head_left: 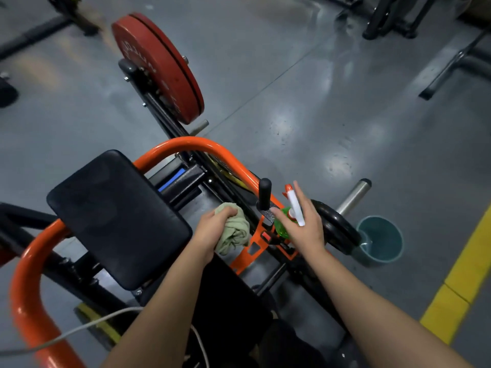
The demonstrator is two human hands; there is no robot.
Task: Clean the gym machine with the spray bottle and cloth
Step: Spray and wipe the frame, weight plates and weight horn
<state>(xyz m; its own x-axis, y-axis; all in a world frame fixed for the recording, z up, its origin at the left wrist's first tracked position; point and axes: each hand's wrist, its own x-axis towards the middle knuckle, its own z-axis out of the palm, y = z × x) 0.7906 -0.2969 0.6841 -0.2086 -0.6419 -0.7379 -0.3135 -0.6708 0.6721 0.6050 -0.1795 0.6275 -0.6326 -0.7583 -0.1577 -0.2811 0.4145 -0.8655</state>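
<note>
Our left hand (212,229) grips the bunched pale-green cloth (235,232). To its right, our right hand (303,224), fingers straight, touches the green plastic spray bottle (282,225). We judge the orange-framed gym machine (202,143) mostly unwiped.

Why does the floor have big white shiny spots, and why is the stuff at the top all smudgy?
Head view: the white spots are light glaring off the glossy floor. Head view: the gear at the top left is smeared by blur, while the cloth, left hand and right hand look fairly sharp. Head view: the corners are dim.
</note>
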